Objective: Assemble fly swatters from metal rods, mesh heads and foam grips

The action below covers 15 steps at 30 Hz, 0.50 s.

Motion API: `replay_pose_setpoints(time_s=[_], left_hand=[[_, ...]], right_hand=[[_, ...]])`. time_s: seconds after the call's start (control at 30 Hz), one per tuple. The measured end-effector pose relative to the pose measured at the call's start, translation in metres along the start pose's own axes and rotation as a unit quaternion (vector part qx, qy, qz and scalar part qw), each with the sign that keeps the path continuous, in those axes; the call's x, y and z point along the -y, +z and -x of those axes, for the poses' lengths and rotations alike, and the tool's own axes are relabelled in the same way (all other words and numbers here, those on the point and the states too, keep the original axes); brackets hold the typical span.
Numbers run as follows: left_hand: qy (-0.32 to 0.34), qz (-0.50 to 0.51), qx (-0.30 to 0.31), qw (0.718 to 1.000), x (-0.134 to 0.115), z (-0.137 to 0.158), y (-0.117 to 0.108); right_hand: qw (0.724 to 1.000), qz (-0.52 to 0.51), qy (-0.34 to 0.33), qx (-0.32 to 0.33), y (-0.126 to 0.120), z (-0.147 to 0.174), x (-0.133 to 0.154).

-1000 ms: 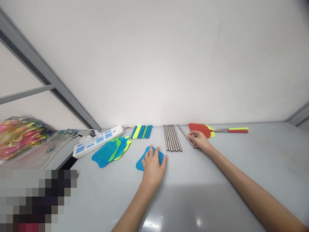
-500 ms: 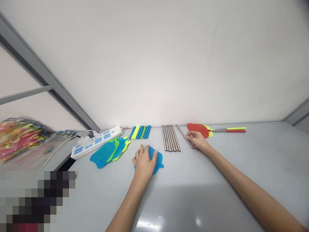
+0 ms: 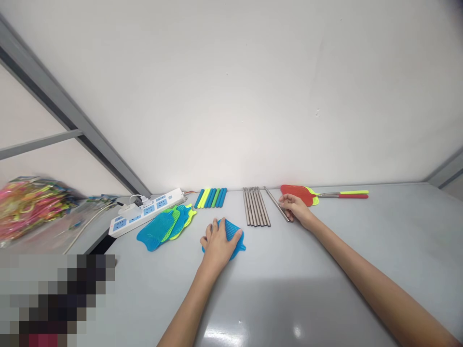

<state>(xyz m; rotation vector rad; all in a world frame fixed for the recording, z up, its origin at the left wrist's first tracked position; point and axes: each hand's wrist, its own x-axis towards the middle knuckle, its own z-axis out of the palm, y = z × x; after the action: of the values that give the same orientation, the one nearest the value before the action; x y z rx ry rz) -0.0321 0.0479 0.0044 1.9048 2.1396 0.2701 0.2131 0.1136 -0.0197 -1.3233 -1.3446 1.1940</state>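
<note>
My left hand [image 3: 218, 243] rests over a blue perforated fly swatter head [image 3: 235, 233], fingers and thumb gripping it against the table and covering its left part. The neck of that head points right. With bent fingers, my right hand [image 3: 294, 209] pinches a thin metal rod [image 3: 275, 203] near its lower end; the rod slants up to the left. Between the two hands lies a row of several metal rods [image 3: 256, 207]. Behind my right hand is a red fly swatter [image 3: 296, 193], partly over a yellow-green one [image 3: 354, 192], both with rods and handles.
Several blue, yellow and green handle tubes [image 3: 211, 197] line up near the wall. Loose blue and yellow-green swatter heads [image 3: 157, 229] overlap beside a white power strip [image 3: 175, 196] with plugs. Bagged colourful items [image 3: 36, 207] lie far left. A grey frame post [image 3: 72, 111] stands there.
My left hand has shifted very slightly on the blue swatter head. My right hand and its rod are almost unmoved, and the view has turned a little.
</note>
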Motion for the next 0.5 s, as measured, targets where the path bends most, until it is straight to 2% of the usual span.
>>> replay_pose_setpoints(time_s=[0.1, 0.27, 0.4, 0.5], left_hand=[[0.026, 0.002, 0.021, 0.999, 0.002, 0.001, 0.001], [0.065, 0.003, 0.056, 0.996, 0.004, 0.003, 0.001], [0.075, 0.007, 0.062, 0.995, 0.004, 0.001, 0.001], [0.077, 0.008, 0.062, 0.995, 0.004, 0.001, 0.001]], right_hand=[[0.998, 0.054, -0.021, -0.002, 0.001, 0.002, 0.003], [0.979, 0.2, -0.044, 0.002, 0.004, 0.005, 0.008], [0.98, 0.196, -0.023, -0.031, 0.005, 0.004, 0.01], [0.986, 0.167, 0.009, -0.021, 0.003, 0.004, 0.013]])
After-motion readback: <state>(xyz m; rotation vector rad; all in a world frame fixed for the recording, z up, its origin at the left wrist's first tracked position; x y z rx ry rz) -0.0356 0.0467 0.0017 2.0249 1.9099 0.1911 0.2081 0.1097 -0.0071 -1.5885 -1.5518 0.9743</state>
